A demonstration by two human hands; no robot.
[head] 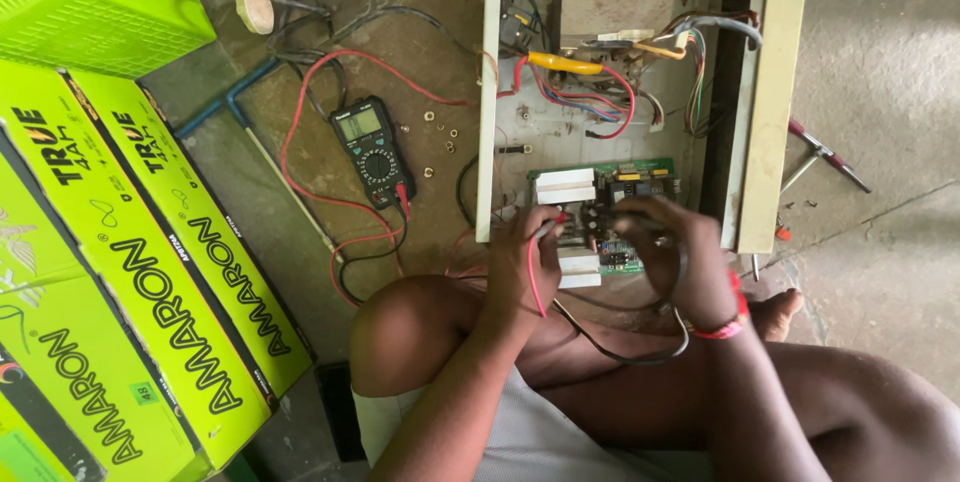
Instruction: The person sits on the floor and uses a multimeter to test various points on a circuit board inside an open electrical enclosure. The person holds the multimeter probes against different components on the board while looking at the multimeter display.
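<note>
I'm looking straight down at the open cream-coloured metal chassis (770, 92) on the concrete floor, with the green printed circuit board (610, 212) at its near end. My left hand (520, 262) has its fingers pinched narrow around a red-tipped probe (548, 227), the tip down among the board's components beside the white block-shaped parts (565, 187). My right hand (670, 252) curls over the board's right side; it seems to grip a dark probe, but I can't tell for sure, the fingers hide it.

The risk as I judge it: a probe tip slipping between closely packed parts and bridging two points, or the thin red lead (532, 287) snagging on my knee and jerking the tip off.

Around me: the black handheld multimeter with a grey display (372, 150) lies left of the chassis, its red and black leads looping over the floor. Small loose nuts and washers (440, 132) are scattered near it, easy to scatter further. Bright green cardboard boxes (150, 272) crowd the left, and a red-handled tool (825, 154) lies right.
</note>
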